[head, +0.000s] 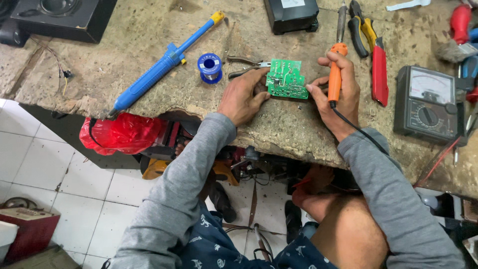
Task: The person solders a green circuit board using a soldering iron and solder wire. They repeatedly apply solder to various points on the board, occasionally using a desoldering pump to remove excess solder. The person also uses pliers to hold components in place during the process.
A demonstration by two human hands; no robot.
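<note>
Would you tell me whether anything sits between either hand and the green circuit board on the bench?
Nothing visible does. The left hand already rests against the green circuit board at its left edge, and the right hand, gripping an orange soldering iron, touches its right edge with a fingertip.

Bright, even light from above, soft short shadows beneath the hands and tools on the rough grey-brown worn workbench (149, 55), sharp focus at centre, wide-angle bending at the edges, dim under the bench.
</note>
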